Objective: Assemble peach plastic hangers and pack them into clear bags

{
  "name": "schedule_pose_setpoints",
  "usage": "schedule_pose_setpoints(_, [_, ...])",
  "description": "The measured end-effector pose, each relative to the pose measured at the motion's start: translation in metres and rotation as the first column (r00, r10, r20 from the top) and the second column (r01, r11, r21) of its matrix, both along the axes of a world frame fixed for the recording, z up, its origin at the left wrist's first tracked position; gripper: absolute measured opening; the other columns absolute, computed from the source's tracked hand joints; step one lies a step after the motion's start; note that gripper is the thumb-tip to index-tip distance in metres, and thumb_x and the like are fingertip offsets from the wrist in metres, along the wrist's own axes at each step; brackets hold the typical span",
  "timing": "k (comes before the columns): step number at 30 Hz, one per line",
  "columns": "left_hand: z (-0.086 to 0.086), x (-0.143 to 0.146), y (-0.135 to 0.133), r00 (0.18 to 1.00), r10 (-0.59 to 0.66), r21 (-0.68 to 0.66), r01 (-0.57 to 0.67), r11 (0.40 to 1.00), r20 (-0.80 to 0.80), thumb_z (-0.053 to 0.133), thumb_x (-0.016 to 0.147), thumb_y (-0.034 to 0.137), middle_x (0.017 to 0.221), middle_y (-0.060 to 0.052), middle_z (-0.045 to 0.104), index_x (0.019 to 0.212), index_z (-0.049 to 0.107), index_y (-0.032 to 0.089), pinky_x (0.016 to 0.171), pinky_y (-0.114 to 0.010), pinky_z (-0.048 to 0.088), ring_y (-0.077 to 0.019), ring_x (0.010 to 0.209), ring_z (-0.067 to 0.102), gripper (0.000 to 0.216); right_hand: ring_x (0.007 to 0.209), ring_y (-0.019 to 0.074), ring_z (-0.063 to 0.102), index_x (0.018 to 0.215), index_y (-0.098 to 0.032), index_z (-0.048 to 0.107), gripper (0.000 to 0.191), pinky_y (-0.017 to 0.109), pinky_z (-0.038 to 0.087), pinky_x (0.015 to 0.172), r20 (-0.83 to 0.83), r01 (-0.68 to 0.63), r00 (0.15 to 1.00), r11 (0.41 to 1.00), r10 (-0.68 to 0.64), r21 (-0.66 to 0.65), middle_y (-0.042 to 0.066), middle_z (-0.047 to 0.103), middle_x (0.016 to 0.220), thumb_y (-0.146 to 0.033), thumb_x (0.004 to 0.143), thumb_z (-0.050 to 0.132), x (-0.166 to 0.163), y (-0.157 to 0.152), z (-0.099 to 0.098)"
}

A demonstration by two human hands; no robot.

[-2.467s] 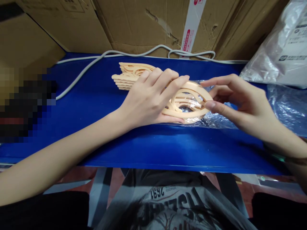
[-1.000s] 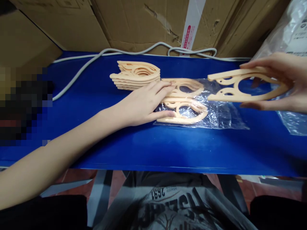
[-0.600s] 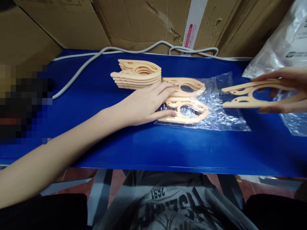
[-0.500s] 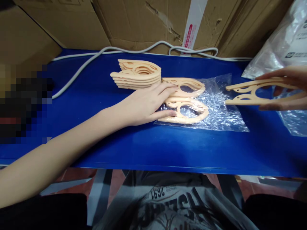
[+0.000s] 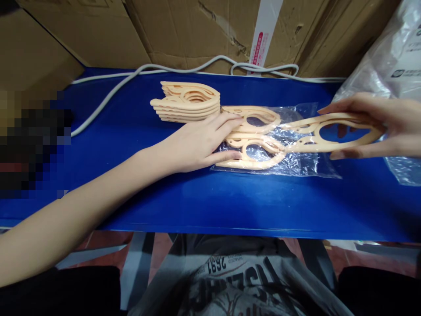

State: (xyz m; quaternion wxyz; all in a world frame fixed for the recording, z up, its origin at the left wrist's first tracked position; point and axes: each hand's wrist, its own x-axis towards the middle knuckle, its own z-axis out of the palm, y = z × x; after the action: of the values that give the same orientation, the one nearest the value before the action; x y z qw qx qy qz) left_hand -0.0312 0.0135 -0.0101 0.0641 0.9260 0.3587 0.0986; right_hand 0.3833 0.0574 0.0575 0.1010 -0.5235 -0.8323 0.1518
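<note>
My left hand [image 5: 204,142] lies flat over the left ends of two beige folding hangers [image 5: 261,165], fingers and thumb apart. Those hangers rest side by side in a clear plastic bag [image 5: 309,166]. At the right, my right hand [image 5: 371,123] grips another beige folding hanger [image 5: 324,147] by its rounded end, thumb on the near side and fingers on the far side. Its two forked tips reach left over the bag, close to the bagged hangers; whether they touch is unclear. Just beyond my left hand stands a stack of several folding hangers [image 5: 186,107].
Everything lies on a blue tabletop [image 5: 250,206]. A white cable [image 5: 113,92] winds along the back, before cardboard boxes [image 5: 184,35]. A large printed plastic bag [image 5: 394,66] is at the back right, with clear plastic [image 5: 403,169] below it.
My right hand has moved left with the folding hanger, bringing its tips from right of the clear bag to over it. My left hand has stayed in place.
</note>
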Motion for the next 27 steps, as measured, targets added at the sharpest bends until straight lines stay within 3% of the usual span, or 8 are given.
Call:
schedule_pose_setpoints(3, [-0.001,0.000,0.001,1.000,0.002,-0.002,-0.002,1.000,0.006,0.038,0.117,0.065,0.176,-0.022,0.047,0.170,0.043,0.009,0.130,-0.051,0.047,-0.0368,0.161,0.051,0.078,0.116,0.0373,0.078,0.138,-0.032,0.067,0.091,0.056,0.072,0.087,-0.049,-0.123,0.992,0.983,0.118,-0.138,0.013,0.076,0.138,-0.092,0.071,0.084,-0.025,-0.006,-0.004])
schedule_pose_setpoints(7, [-0.001,0.000,0.001,1.000,0.000,-0.009,0.000,1.000,0.002,0.038,0.117,0.065,0.177,-0.022,0.046,0.171,0.043,0.008,0.131,-0.050,0.046,-0.0364,0.161,0.051,0.079,0.116,0.0390,0.078,0.156,-0.025,0.054,0.107,0.053,0.070,0.087,-0.065,-0.169,0.984,0.983,0.165,-0.069,0.017,0.074,0.142,-0.090,0.076,0.080,-0.055,-0.011,-0.023])
schedule_pose_setpoints(10, [0.000,0.000,-0.001,1.000,0.014,-0.009,-0.014,1.000,-0.004,0.039,0.117,0.064,0.178,-0.020,0.045,0.172,0.042,0.010,0.132,-0.049,0.046,-0.0357,0.161,0.051,0.077,0.122,0.0420,0.075,0.170,-0.021,0.042,0.116,0.059,0.065,0.103,-0.026,-0.223,0.975,0.974,0.222,-0.029,0.020,0.069,0.149,-0.095,0.084,0.065,-0.069,-0.013,-0.037])
schedule_pose_setpoints(13, [0.001,0.000,-0.001,1.000,0.022,-0.011,-0.022,1.000,-0.010,0.038,0.117,0.064,0.180,-0.018,0.043,0.173,0.041,0.013,0.133,-0.047,0.044,-0.0344,0.162,0.050,0.076,0.132,0.0417,0.070,0.178,-0.023,0.033,0.120,0.058,0.062,0.110,-0.066,-0.246,0.967,0.969,0.245,-0.009,0.019,0.064,0.156,-0.094,0.086,0.064,-0.068,-0.012,-0.039])
schedule_pose_setpoints(16, [0.001,-0.001,-0.001,1.000,0.013,-0.002,-0.013,1.000,-0.010,0.034,0.117,0.067,0.180,-0.019,0.042,0.173,0.041,0.010,0.133,-0.046,0.045,-0.0344,0.162,0.050,0.080,0.122,0.0374,0.073,0.177,-0.028,0.036,0.121,0.054,0.066,0.101,-0.056,-0.227,0.973,0.973,0.225,-0.030,0.016,0.068,0.149,-0.094,0.082,0.071,-0.053,-0.006,-0.032])
schedule_pose_setpoints(20, [-0.001,-0.001,0.000,1.000,0.000,0.008,0.000,1.000,-0.006,0.032,0.117,0.070,0.180,-0.021,0.042,0.173,0.040,0.007,0.131,-0.045,0.047,-0.0345,0.162,0.050,0.085,0.107,0.0340,0.077,0.172,-0.030,0.046,0.118,0.052,0.067,0.092,-0.012,-0.215,0.976,0.976,0.215,-0.023,0.013,0.078,0.125,-0.093,0.078,0.077,-0.038,0.001,-0.024])
schedule_pose_setpoints(23, [0.000,-0.001,-0.001,1.000,0.000,0.009,0.000,1.000,-0.006,0.035,0.117,0.067,0.179,-0.021,0.044,0.173,0.040,0.007,0.132,-0.045,0.046,-0.0342,0.162,0.050,0.082,0.105,0.0316,0.077,0.168,-0.028,0.052,0.106,0.049,0.065,0.091,-0.056,-0.223,0.973,0.975,0.223,0.006,0.011,0.079,0.119,-0.091,0.084,0.072,-0.049,-0.004,-0.027])
schedule_pose_setpoints(27, [0.001,-0.001,0.000,1.000,0.013,0.009,-0.013,1.000,-0.010,0.039,0.117,0.063,0.177,-0.022,0.045,0.173,0.039,0.007,0.133,-0.048,0.045,-0.0354,0.162,0.049,0.080,0.114,0.0316,0.077,0.164,-0.024,0.054,0.095,0.047,0.064,0.099,-0.121,-0.275,0.953,0.960,0.279,0.048,0.011,0.078,0.129,-0.087,0.094,0.065,-0.074,-0.017,-0.037])
